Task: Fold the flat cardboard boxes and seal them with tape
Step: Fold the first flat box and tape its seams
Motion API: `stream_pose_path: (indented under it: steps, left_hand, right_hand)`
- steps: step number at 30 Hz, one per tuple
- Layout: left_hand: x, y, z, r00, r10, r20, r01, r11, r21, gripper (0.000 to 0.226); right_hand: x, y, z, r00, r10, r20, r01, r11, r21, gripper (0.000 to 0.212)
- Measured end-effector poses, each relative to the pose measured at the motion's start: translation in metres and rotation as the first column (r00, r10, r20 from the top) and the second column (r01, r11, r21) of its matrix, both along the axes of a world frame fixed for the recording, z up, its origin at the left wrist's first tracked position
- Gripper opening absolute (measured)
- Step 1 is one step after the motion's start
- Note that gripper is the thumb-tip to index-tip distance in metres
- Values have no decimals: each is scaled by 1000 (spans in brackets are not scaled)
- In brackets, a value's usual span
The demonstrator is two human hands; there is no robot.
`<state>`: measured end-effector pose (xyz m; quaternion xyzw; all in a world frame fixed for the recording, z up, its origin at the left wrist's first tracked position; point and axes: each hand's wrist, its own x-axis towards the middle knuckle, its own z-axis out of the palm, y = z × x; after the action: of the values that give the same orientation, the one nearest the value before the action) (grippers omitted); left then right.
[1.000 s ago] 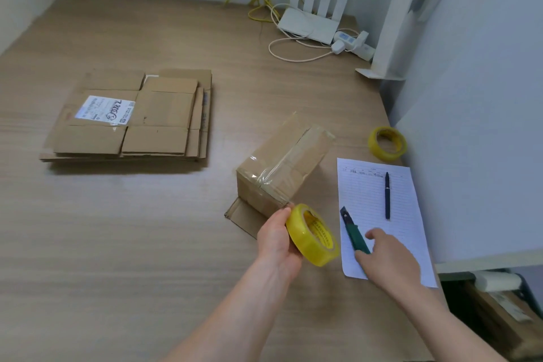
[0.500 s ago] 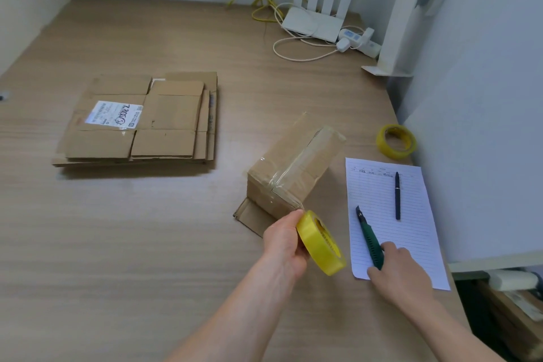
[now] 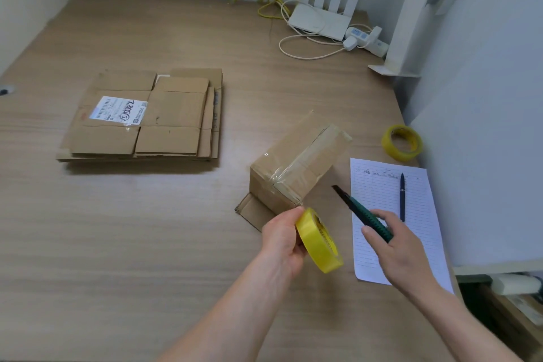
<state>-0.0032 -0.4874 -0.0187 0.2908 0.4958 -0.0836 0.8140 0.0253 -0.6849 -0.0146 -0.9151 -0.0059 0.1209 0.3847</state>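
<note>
A folded cardboard box stands on the wooden table, with clear tape along its top seam and down its near end; one flap lies flat at its near foot. My left hand grips a yellow tape roll just in front of the box's near corner. My right hand grips a green utility knife, lifted off the lined sheet, blade end pointing up-left toward the box. A stack of flat cardboard boxes lies at the left, a white label on the top one.
A lined paper sheet with a black pen lies to the right of the box. A second yellow tape roll sits by the right wall. A white router, cables and a power strip occupy the far corner.
My right hand closed around the knife on the paper and lifted it toward the box. My left hand turned the tape roll more edge-on while staying by the box corner.
</note>
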Motion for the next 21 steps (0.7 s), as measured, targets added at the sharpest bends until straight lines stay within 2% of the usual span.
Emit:
stream_pose_path:
  steps: [3,5,7,12,21]
  left_hand:
    - [1,1,-1,1000,-3,-3,3,1000,19,15]
    - [2,0,-2,1000,-11,-4,11,1000,27,11]
    - [2,-1,-3,1000,-18,-7,18,999,35,8]
    - [3,1,-3,1000,-19,-9,20,999,49,4]
    - [6,4,0,999,-30,-19,31,997,69,7]
  right_hand:
    - [10,5,43,934,318,161,-303,946,-112,29]
    - [18,9,66,869,448,209,-397,884,-246,32]
    - [24,15,81,831,521,193,-446,833,-327,33]
    - [29,26,93,777,615,131,-514,741,-432,29]
    - [31,33,95,769,622,144,-505,730,-461,29]
